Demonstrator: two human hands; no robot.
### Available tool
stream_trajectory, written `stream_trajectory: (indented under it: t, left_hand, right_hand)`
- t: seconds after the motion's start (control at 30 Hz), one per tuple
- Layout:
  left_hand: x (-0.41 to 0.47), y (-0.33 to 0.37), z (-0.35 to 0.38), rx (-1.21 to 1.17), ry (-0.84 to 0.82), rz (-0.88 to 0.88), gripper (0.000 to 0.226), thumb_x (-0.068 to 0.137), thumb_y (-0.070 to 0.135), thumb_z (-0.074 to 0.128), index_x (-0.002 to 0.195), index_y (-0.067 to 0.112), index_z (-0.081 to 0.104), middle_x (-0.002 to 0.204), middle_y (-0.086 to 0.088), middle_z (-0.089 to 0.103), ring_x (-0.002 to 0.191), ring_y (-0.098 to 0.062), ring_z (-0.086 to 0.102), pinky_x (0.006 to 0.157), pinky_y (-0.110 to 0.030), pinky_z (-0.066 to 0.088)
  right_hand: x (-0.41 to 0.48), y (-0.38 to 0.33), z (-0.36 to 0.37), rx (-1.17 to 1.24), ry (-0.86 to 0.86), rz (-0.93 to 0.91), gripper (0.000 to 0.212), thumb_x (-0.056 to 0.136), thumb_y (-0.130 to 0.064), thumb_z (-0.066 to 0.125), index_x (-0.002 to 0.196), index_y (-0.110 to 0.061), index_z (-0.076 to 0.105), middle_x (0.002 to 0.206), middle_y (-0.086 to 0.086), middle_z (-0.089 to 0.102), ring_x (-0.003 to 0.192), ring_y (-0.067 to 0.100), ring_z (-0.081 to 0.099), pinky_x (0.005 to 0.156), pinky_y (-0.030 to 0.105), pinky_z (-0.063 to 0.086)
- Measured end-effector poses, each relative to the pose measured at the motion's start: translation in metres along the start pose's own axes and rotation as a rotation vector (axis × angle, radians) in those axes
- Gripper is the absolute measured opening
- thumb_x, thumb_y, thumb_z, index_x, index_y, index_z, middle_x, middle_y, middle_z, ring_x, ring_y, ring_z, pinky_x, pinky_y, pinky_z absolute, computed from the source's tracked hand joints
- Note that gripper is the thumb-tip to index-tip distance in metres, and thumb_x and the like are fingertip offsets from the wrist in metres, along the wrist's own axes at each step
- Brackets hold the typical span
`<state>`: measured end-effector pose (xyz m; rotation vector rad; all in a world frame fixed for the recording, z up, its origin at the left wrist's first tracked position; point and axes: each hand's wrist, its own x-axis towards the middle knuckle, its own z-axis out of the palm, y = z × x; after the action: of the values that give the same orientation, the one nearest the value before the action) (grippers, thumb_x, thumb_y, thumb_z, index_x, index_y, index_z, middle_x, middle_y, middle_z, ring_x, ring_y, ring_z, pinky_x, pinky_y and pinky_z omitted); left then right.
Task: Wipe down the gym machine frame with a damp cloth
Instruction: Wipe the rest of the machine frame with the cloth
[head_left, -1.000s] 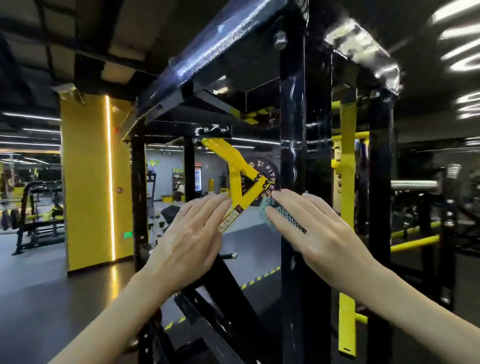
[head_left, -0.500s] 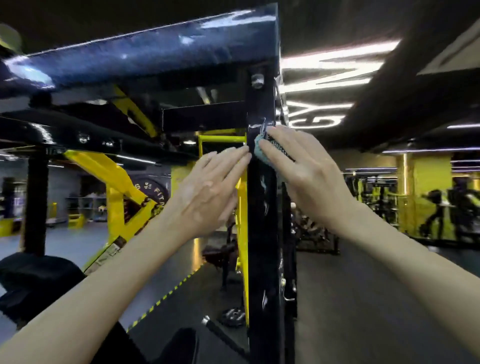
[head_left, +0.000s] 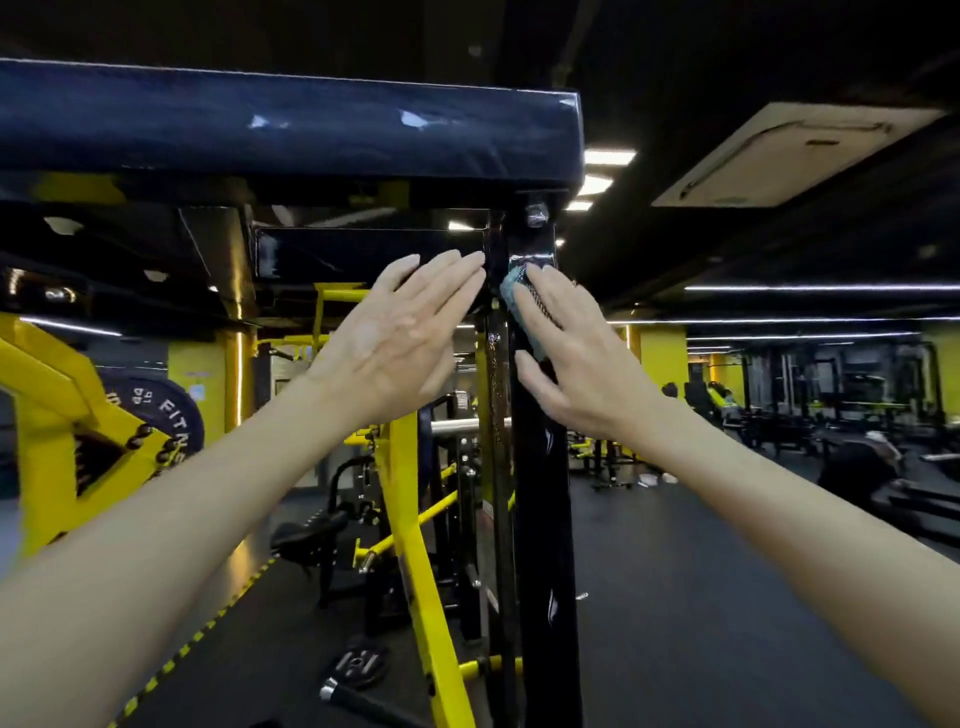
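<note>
A glossy black upright post (head_left: 540, 519) of the gym machine frame runs down the middle, joined at the top to a black horizontal beam (head_left: 285, 124). My right hand (head_left: 576, 353) presses a pale blue cloth (head_left: 514, 288) flat against the post just under the joint, fingers straight. Most of the cloth is hidden under the palm. My left hand (head_left: 400, 338) is raised beside it with straight fingers, its fingertips reaching the post's left edge.
A yellow machine arm (head_left: 410, 545) slants down left of the post. A black weight plate (head_left: 156, 410) hangs on a yellow frame at far left. Another plate (head_left: 358, 665) lies on the dark floor. More gym machines (head_left: 831, 405) stand at the right.
Both hands have risen along the post to just under the top beam, the cloth sliding up with the right hand. The view has swung right and upward.
</note>
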<state>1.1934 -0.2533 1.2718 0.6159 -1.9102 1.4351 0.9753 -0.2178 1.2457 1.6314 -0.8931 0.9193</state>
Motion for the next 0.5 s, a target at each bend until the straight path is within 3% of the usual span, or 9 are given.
stream_trajectory:
  t: [0.07, 0.17, 0.27, 0.33, 0.5]
  left_hand:
    - [0.004, -0.001, -0.001, 0.002, 0.023, 0.005, 0.066, 0.089, 0.024, 0.029, 0.149, -0.002, 0.034, 0.159, -0.017, 0.03, 0.146, -0.03, 0.03, 0.117, -0.046, 0.025]
    - [0.013, -0.005, -0.001, 0.04, 0.038, 0.023, 0.065, 0.092, 0.024, 0.037, 0.151, -0.001, 0.031, 0.162, -0.017, 0.023, 0.148, -0.03, 0.025, 0.118, -0.046, 0.022]
    - [0.017, -0.009, 0.0, 0.072, 0.053, 0.037, 0.064, 0.093, 0.02, 0.042, 0.151, -0.003, 0.03, 0.161, -0.019, 0.024, 0.148, -0.033, 0.026, 0.117, -0.045, 0.023]
    - [0.017, -0.013, -0.003, 0.067, 0.075, 0.03, 0.063, 0.093, 0.018, 0.043, 0.151, -0.004, 0.029, 0.161, -0.02, 0.023, 0.148, -0.034, 0.025, 0.117, -0.046, 0.023]
    - [0.018, -0.021, -0.014, 0.067, 0.158, -0.027, 0.065, 0.091, 0.018, 0.036, 0.152, -0.004, 0.026, 0.162, -0.019, 0.018, 0.15, -0.032, 0.02, 0.12, -0.044, 0.018]
  right_hand:
    - [0.0, -0.002, -0.003, -0.026, -0.007, -0.031, 0.047, 0.097, -0.017, 0.044, 0.137, 0.006, 0.048, 0.14, 0.024, 0.047, 0.133, 0.034, 0.04, 0.115, 0.029, 0.019]
    - [0.009, 0.008, -0.005, -0.095, -0.014, -0.055, 0.043, 0.09, -0.002, 0.056, 0.132, 0.007, 0.053, 0.136, 0.025, 0.053, 0.128, 0.038, 0.045, 0.114, 0.024, 0.017]
    - [0.016, 0.016, -0.008, -0.112, -0.087, -0.064, 0.052, 0.082, 0.007, 0.067, 0.132, 0.006, 0.053, 0.136, 0.023, 0.053, 0.129, 0.039, 0.048, 0.112, 0.039, 0.031]
    - [0.018, 0.015, -0.016, -0.098, -0.104, -0.117, 0.051, 0.081, 0.01, 0.062, 0.131, 0.008, 0.054, 0.133, 0.024, 0.055, 0.126, 0.04, 0.051, 0.108, 0.047, 0.042]
    - [0.04, 0.01, -0.037, -0.16, 0.101, -0.246, 0.051, 0.082, 0.013, 0.061, 0.132, 0.01, 0.051, 0.136, 0.027, 0.053, 0.13, 0.041, 0.048, 0.108, 0.052, 0.041]
